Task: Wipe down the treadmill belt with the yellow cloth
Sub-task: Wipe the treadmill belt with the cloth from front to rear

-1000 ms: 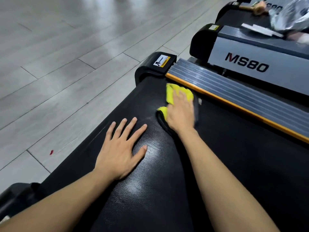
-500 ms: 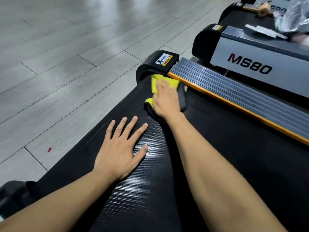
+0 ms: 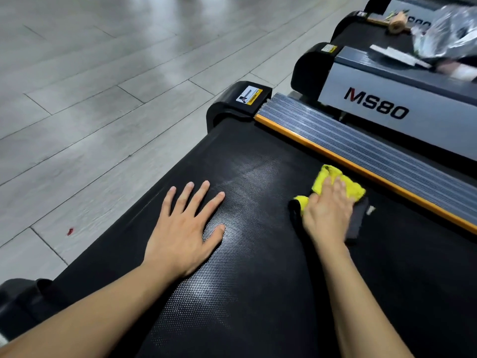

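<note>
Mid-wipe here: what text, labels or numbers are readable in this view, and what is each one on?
"MS80": grey side panel of the neighbouring treadmill.
Yellow-and-white sticker on the black end cap by the belt: print too small to read.
Small yellow sticker on the neighbouring treadmill's end cap: too small to read.
Partial dark letters on the farthest machine: covered and blurred, unreadable.

The left hand (image 3: 180,233) lies flat on the black textured treadmill belt (image 3: 258,293); to its right, the right hand (image 3: 327,215) presses the crumpled yellow cloth (image 3: 329,177) just beside the orange-edged ribbed side rail (image 3: 374,156).
</note>
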The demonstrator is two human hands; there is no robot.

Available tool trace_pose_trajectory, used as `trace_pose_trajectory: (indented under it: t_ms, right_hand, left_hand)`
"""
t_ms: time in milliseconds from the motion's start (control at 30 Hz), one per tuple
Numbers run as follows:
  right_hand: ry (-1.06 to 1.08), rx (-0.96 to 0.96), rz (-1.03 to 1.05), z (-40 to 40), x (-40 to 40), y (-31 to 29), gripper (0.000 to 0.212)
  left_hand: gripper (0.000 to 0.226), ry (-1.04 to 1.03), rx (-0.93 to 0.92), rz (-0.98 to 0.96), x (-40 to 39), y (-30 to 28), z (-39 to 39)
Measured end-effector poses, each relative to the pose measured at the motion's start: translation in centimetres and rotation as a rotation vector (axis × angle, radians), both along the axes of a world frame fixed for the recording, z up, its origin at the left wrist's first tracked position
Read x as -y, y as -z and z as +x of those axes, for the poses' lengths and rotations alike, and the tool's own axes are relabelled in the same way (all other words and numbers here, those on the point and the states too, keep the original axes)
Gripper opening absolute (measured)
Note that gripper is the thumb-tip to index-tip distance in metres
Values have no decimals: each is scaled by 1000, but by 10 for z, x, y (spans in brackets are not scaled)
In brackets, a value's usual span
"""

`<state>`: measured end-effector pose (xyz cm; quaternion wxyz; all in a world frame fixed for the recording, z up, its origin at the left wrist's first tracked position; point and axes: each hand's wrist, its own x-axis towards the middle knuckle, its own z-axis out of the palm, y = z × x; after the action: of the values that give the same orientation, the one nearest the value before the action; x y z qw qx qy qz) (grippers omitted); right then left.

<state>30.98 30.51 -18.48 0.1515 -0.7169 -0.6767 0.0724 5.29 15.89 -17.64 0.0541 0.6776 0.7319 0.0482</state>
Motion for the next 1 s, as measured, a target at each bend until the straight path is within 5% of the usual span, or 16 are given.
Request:
trace_pose_trajectory:
  t_ms: [100, 300, 400, 667, 1000]
  right_hand:
    - [-285, 29, 15, -73, -23, -2, 72]
    - [-755, 60, -45, -214, -43, -12, 54]
    - [-652, 47, -50, -174, -34, -12, 57]
    - [47, -19, -2, 45, 53, 0, 65]
    - [3, 53, -3, 22, 60, -1, 61]
  left_hand:
    - [66, 2, -18, -5, 0, 1, 0]
    - [64, 11, -27, 14, -1, 1, -6]
    - [64, 21, -15, 14, -1, 1, -9]
    - [68, 40, 66, -35, 7, -9, -9]
    - [67, 0, 39, -107, 109, -8, -53]
